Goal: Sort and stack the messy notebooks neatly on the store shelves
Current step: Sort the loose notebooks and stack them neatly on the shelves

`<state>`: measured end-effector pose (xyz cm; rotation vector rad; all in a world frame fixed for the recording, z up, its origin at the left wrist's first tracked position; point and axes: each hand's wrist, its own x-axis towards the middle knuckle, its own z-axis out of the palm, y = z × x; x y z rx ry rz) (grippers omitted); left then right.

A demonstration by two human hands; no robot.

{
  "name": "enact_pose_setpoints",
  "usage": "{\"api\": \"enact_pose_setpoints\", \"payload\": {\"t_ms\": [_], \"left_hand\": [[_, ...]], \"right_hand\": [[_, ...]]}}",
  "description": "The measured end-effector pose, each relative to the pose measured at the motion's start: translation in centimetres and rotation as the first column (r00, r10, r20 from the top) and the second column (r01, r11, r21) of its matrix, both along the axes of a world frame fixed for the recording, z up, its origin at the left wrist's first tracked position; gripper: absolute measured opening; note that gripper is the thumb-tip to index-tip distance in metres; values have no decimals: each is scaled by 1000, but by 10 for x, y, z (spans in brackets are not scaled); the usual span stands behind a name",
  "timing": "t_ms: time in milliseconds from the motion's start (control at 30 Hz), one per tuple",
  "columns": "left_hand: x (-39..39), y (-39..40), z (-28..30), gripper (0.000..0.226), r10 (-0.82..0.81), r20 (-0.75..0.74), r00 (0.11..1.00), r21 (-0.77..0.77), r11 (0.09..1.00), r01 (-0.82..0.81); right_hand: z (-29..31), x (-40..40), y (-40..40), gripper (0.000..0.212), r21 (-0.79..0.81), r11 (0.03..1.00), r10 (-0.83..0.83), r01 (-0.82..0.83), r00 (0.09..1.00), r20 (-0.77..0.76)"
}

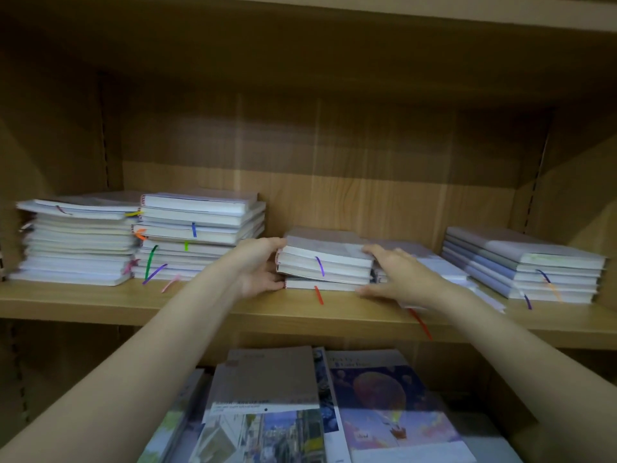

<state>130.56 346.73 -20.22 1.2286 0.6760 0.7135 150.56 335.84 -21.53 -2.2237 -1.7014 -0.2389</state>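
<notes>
A small stack of white-paged notebooks point(325, 262) with purple and red ribbon markers sits on the middle of the wooden shelf point(233, 307). My left hand point(258, 267) grips its left end, fingers over the top cover and thumb low at the base. My right hand point(399, 274) grips the right end, fingers on the top corner and thumb by the bottom notebook. Under my right hand lie flatter notebooks point(447, 272), partly hidden.
Two taller notebook stacks point(76, 242) point(200, 232) stand at the shelf's left. Another neat stack point(524, 265) sits at the right, near the side wall. On the lower shelf lie picture-covered books point(387, 406) and a grey one point(267, 379).
</notes>
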Motion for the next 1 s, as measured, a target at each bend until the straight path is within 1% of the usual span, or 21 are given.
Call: {"api": "enact_pose_setpoints", "payload": {"t_ms": [67, 100, 167, 233, 267, 300, 333, 367, 433, 500, 567, 633, 700, 767, 800, 933, 1000], "left_hand": [[11, -5, 0, 30, 104, 37, 994, -34, 994, -103], [15, -10, 2, 27, 140, 50, 989, -38, 990, -138], [23, -14, 5, 13, 176, 47, 983, -14, 984, -176], [24, -18, 9, 13, 180, 51, 982, -27, 984, -179], [25, -16, 9, 9, 171, 59, 984, -44, 985, -168], [23, -19, 10, 3, 167, 74, 983, -73, 984, -162], [20, -16, 7, 7, 159, 90, 983, -97, 984, -150], [16, -17, 4, 9, 148, 106, 983, -113, 984, -136], [4, -9, -8, 8, 91, 55, 994, 26, 995, -93], [-10, -2, -16, 15, 58, -79, 995, 271, 962, -35], [-16, 7, -24, 21, 84, -236, 968, 499, 865, 47], [-8, 8, -28, 40, 134, -367, 920, 653, 742, 152], [8, 7, -32, 56, 270, -444, 854, 751, 633, 191], [18, 7, -32, 59, 426, -424, 799, 827, 541, 150], [20, 10, -32, 59, 455, -408, 792, 844, 519, 136], [14, 18, -31, 62, 444, -340, 829, 864, 496, 89], [9, 23, -29, 66, 466, -300, 832, 854, 521, 16]], "right_hand": [[-3, 0, -2, 79, 4, 1000, 31, -31, 999, -28], [-4, 0, -2, 80, 19, 1000, 20, -20, 1000, -4], [-7, 0, 3, 87, 76, 997, -33, 28, 997, 66], [-8, 0, 4, 99, 140, 988, -86, 65, 985, 147], [-7, 0, 3, 102, 154, 985, -101, 72, 977, 190], [-6, 2, 2, 102, 153, 986, -102, 70, 971, 217], [-5, 4, 2, 99, 132, 989, -89, 61, 973, 211], [-2, 6, 2, 93, 95, 994, -61, 45, 984, 169], [3, 8, 2, 82, 29, 1000, -5, 4, 998, 62], [9, 12, 3, 75, 29, 999, 23, -23, 999, 23], [15, 16, 1, 71, 38, 999, 37, -37, 999, 5], [18, 18, -3, 69, 28, 999, 44, -44, 999, 11], [16, 19, -6, 68, 31, 999, 42, -43, 999, 23], [12, 21, -7, 67, 60, 997, 46, -48, 998, 30], [11, 22, -7, 66, 72, 996, 47, -49, 998, 38], [7, 19, -4, 64, 96, 995, 10, -20, 995, 97], [3, 13, 1, 63, 104, 994, 5, -17, 993, 122]]}}
